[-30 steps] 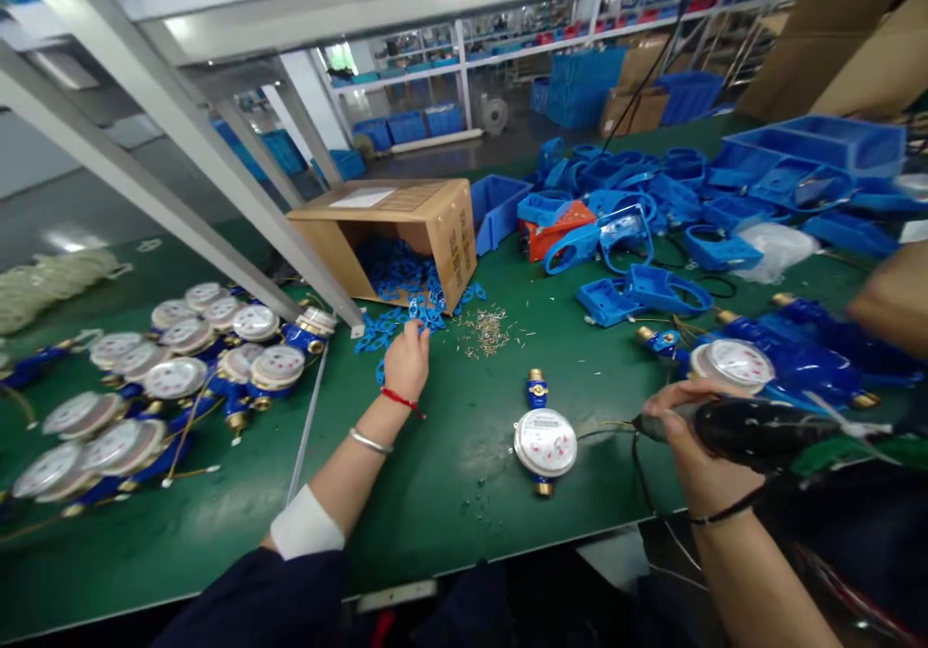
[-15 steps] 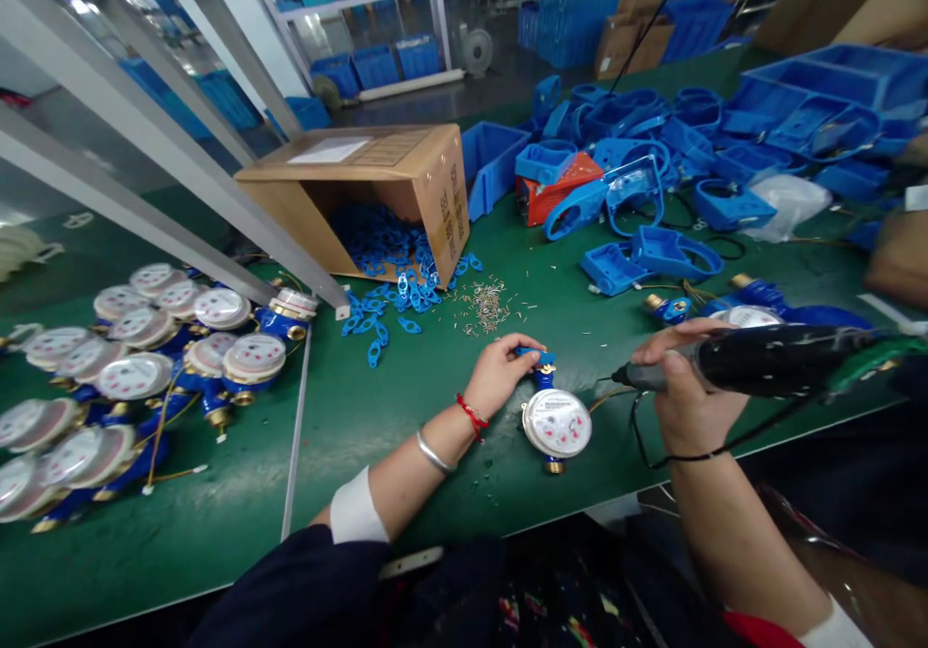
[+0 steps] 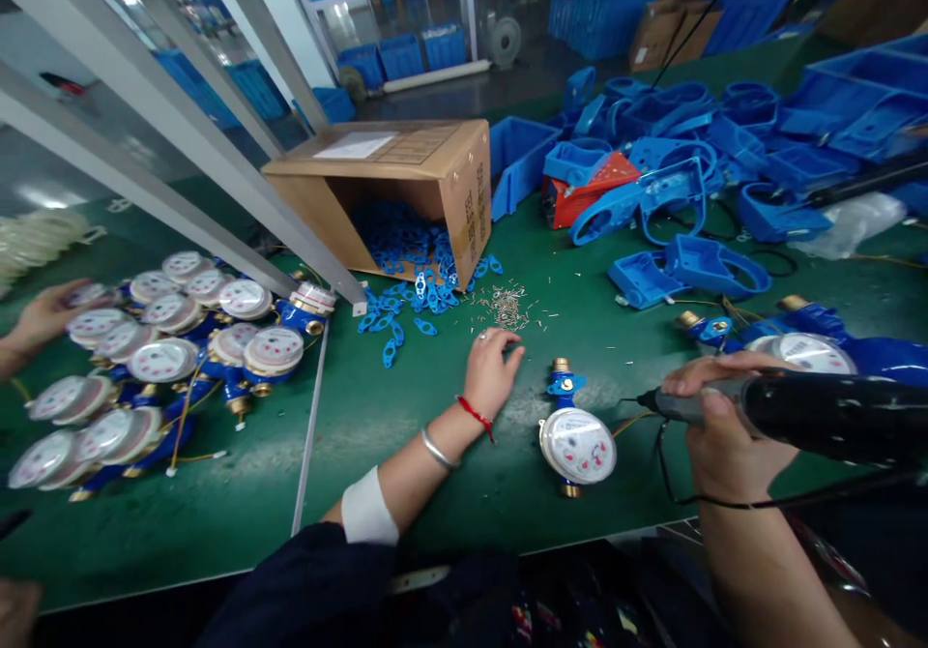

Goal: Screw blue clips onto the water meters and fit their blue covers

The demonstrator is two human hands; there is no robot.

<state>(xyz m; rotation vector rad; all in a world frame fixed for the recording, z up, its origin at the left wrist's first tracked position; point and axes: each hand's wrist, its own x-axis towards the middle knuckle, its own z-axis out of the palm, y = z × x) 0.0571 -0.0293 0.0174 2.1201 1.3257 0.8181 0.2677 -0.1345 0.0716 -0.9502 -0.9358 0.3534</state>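
Note:
My left hand (image 3: 493,372) is at the near edge of a small pile of screws (image 3: 509,307), its thumb apart from the curled fingers and nothing visible between them. In my right hand (image 3: 732,435) is a black electric screwdriver (image 3: 819,418), its thin bit pointing left. Just left of that bit, a water meter (image 3: 578,447) with a round white dial lies on the green table (image 3: 449,406). A small blue oval plate (image 3: 565,385) sits across its blue pipe neck, below the brass upper end.
An open cardboard box (image 3: 464,213) spills blue oval plates (image 3: 391,324) toward me. Several water meters (image 3: 163,361) crowd the left, where another person's hand (image 3: 47,319) touches one. Blue plastic housings (image 3: 685,266) and another meter (image 3: 808,350) occupy the right.
My left hand has let go of the blue plate on the meter's neck and moved up-left to the screws. A co-worker's hand has appeared at the left meters.

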